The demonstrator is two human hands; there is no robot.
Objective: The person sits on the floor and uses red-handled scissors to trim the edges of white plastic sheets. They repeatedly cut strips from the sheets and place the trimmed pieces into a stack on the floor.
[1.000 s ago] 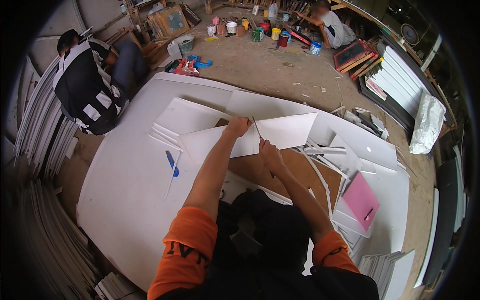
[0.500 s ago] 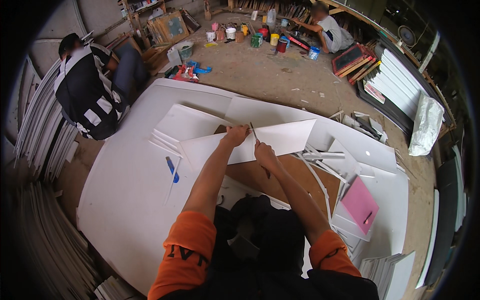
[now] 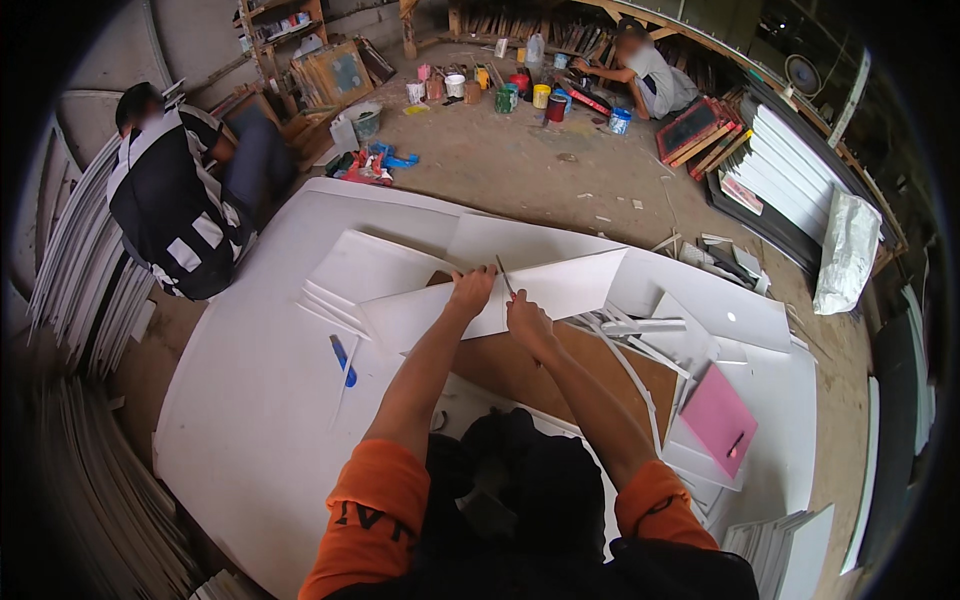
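Note:
A folded-up white sheet (image 3: 570,282) slants across the middle of the work surface, its upper edge raised. My left hand (image 3: 472,293) is closed on that upper edge, fingertips at the rim. Just right of it, my right hand (image 3: 529,323) is wrapped round a knife (image 3: 504,274) with a thin dark blade and a reddish handle. The blade points up and away from me, against the sheet near its middle. A brown board (image 3: 590,375) lies beneath the sheet. To the left, a blue utility knife (image 3: 344,361) rests beside a thin white strip.
White offcuts (image 3: 650,330) and a pink sheet (image 3: 718,419) with a dark pen-like item lie to the right. One person (image 3: 175,190) sits at the left; another (image 3: 650,75) crouches at the back right. Paint pots (image 3: 541,96) stand on the floor. Framed screens (image 3: 700,135) lean at right.
My view has shifted slightly, so the background sits lower. Both hands stay at the sheet's upper edge, the knife blade a little more slanted.

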